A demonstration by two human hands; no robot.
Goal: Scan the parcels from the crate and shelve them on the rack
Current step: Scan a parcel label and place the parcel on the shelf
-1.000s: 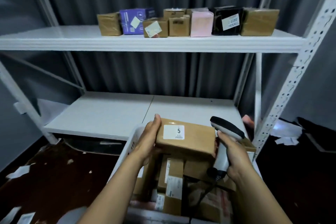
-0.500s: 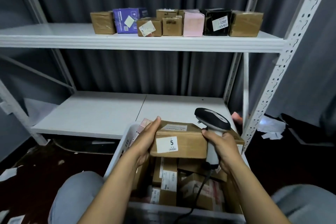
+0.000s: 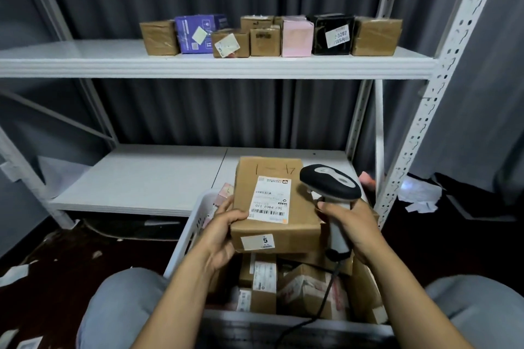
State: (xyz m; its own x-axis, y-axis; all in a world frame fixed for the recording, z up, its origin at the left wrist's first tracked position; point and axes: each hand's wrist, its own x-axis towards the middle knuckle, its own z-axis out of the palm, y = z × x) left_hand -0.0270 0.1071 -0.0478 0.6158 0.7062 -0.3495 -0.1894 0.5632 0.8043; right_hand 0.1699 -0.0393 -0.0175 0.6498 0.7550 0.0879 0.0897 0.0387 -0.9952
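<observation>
Grips box (image 3: 297, 218) in left hand (image 3: 224, 232) with label (image 3: 269, 201) turned up, clasps scanner (image 3: 330, 183) in right hand (image 3: 351, 224), aimed there for reading.

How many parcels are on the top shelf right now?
8 on the top shelf, left to right: left brown box, purple box, labelled box in front, rear box behind it, middle brown box, pink box, black box, end brown box. Others may hide behind.

The left hand (image 3: 219, 231) grips a brown parcel (image 3: 272, 224) above the crate (image 3: 187, 232), shipping label (image 3: 270, 200) up. The right hand (image 3: 353, 228) holds the scanner (image 3: 330, 185) just beside it. Eight parcels line the upper shelf (image 3: 85, 61).
</observation>
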